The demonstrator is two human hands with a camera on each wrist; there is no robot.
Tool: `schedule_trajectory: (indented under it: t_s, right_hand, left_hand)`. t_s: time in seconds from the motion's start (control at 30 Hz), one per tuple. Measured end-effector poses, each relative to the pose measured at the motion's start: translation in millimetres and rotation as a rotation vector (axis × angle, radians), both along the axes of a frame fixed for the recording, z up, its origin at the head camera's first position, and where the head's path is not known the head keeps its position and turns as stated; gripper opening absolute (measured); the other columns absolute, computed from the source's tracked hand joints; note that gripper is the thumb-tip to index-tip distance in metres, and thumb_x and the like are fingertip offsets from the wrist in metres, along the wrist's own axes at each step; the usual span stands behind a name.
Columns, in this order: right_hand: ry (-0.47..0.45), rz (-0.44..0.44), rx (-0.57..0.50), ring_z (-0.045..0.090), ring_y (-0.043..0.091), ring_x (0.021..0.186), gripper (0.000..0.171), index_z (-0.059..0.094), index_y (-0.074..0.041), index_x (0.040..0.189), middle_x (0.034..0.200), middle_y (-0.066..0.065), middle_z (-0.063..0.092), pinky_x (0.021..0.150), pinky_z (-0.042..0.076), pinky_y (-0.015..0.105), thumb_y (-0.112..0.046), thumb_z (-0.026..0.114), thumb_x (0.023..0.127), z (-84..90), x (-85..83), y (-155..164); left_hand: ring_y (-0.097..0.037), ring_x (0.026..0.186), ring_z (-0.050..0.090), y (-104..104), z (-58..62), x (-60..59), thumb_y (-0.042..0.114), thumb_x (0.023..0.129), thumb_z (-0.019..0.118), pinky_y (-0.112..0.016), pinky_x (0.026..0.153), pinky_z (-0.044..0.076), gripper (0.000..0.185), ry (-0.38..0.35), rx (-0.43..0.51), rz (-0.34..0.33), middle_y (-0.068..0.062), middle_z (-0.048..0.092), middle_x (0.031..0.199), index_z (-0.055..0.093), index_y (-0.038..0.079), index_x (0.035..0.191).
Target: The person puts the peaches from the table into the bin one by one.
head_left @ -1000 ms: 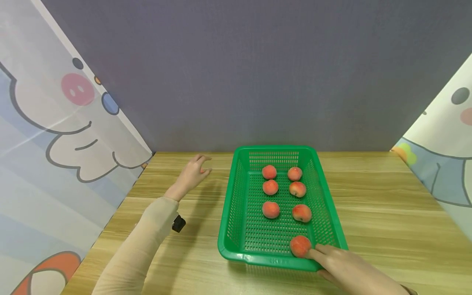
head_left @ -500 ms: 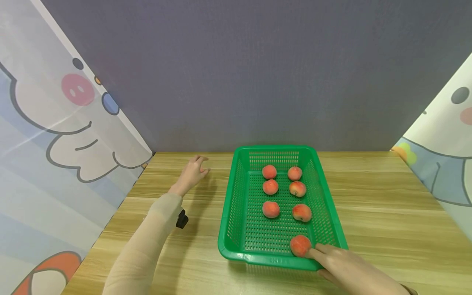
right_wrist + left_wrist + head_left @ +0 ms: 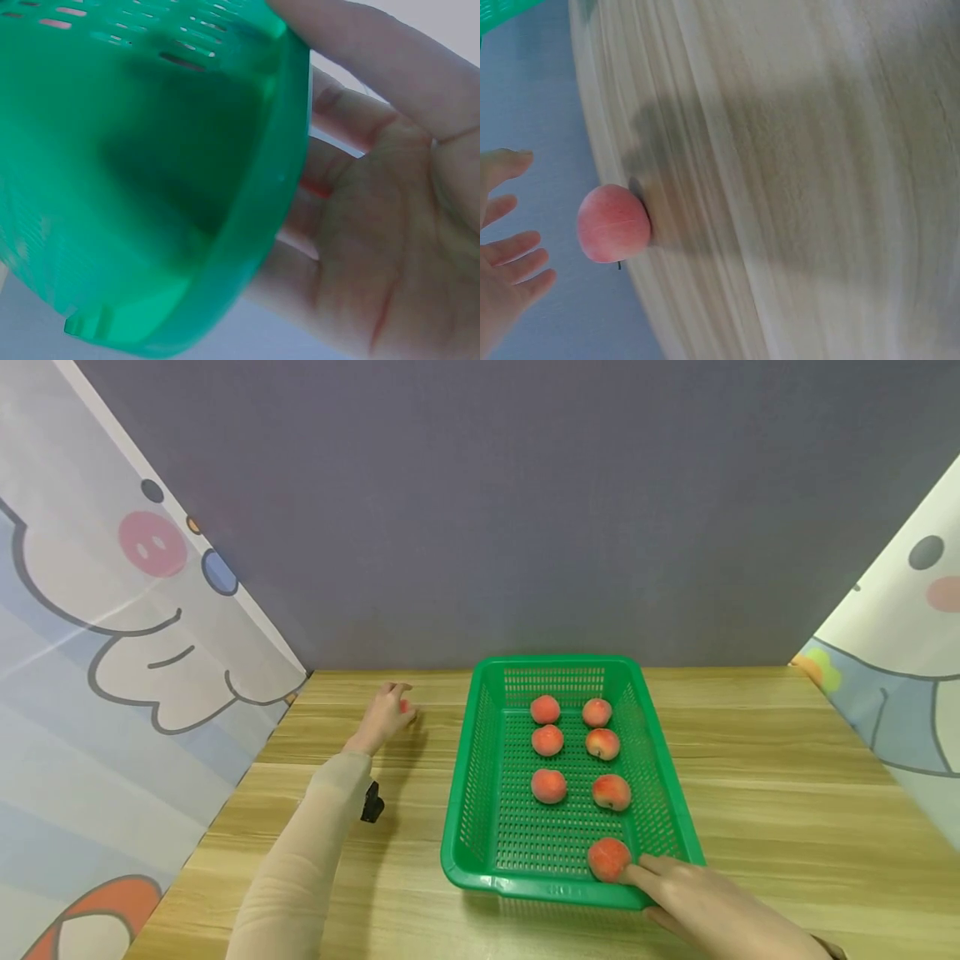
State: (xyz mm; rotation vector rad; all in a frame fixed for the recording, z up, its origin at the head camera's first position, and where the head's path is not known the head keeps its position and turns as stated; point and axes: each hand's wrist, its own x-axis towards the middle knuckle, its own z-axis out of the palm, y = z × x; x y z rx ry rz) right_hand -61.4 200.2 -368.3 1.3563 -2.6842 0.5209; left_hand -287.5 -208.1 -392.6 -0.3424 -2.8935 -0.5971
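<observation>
My left hand (image 3: 381,718) reaches over the table left of the basket, fingers relaxed and spread. Just past its fingers a peach (image 3: 614,224) lies on the wood; the left wrist view shows a gap between them, and the head view only a sliver of the fruit (image 3: 405,705). A green plastic basket (image 3: 555,888) with slotted walls stands in the middle. My right hand (image 3: 697,897) grips its near right corner, the rim (image 3: 289,150) between thumb and fingers. A peach (image 3: 609,859) inside that corner lies beside the right fingertips; whether they touch it I cannot tell.
Several more peaches lie in the basket in two loose columns, among them one at the front left (image 3: 549,786). A grey panel (image 3: 480,527) rises behind the wooden table (image 3: 787,793). Cartoon-printed sheets (image 3: 67,635) flank both sides.
My left hand has come a little left and lower, nearer the peach on the table. The view has shifted slightly. My right hand keeps its grip on the basket.
</observation>
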Motion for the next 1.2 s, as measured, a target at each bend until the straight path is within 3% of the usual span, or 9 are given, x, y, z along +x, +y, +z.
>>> schedule_trajectory:
  t_s: [0.23, 0.5, 0.8, 1.2]
  right_hand:
    - [0.009, 0.001, -0.001, 0.045, -0.002, 0.066, 0.031, 0.054, -0.013, 0.094, 0.078, -0.016, 0.047, 0.050, 0.039, 0.020, -0.011, 0.071, 0.068, -0.3, -1.0, 0.0]
    - [0.016, -0.006, 0.008, 0.048, 0.000, 0.067, 0.032, 0.054, -0.014, 0.094, 0.079, -0.014, 0.050, 0.051, 0.041, 0.021, -0.012, 0.071, 0.068, 0.0, -1.3, 0.0]
    - [0.006, -0.009, 0.016, 0.048, 0.001, 0.068, 0.032, 0.054, -0.015, 0.094, 0.080, -0.014, 0.050, 0.051, 0.041, 0.022, -0.012, 0.071, 0.068, -0.3, -1.0, 0.0]
    - [-0.005, -0.010, 0.016, 0.044, -0.002, 0.066, 0.031, 0.055, -0.014, 0.094, 0.078, -0.016, 0.046, 0.050, 0.040, 0.021, -0.012, 0.071, 0.068, -1.5, -1.1, 0.1]
  left_hand:
    - [-0.038, 0.098, 0.050, -2.2, -6.7, -6.2, 0.014, 0.082, 0.062, -0.045, 0.082, 0.043, 0.053, -0.044, -0.037, 0.018, -0.030, 0.039, 0.123, 0.041, -0.005, 0.127]
    - [-0.046, 0.115, 0.036, -5.5, -12.2, -8.7, 0.014, 0.083, 0.061, -0.051, 0.094, 0.032, 0.060, -0.140, -0.054, 0.064, -0.031, 0.030, 0.132, 0.033, -0.004, 0.133]
    - [-0.042, 0.107, 0.045, -5.7, -15.7, -9.2, 0.012, 0.084, 0.060, -0.045, 0.087, 0.042, 0.057, -0.155, -0.047, 0.068, -0.031, 0.033, 0.129, 0.033, -0.005, 0.132]
    - [-0.044, 0.105, 0.047, -3.6, -22.1, -8.4, 0.004, 0.085, 0.055, -0.043, 0.084, 0.044, 0.045, -0.140, -0.067, 0.048, -0.035, 0.036, 0.122, 0.040, -0.010, 0.125]
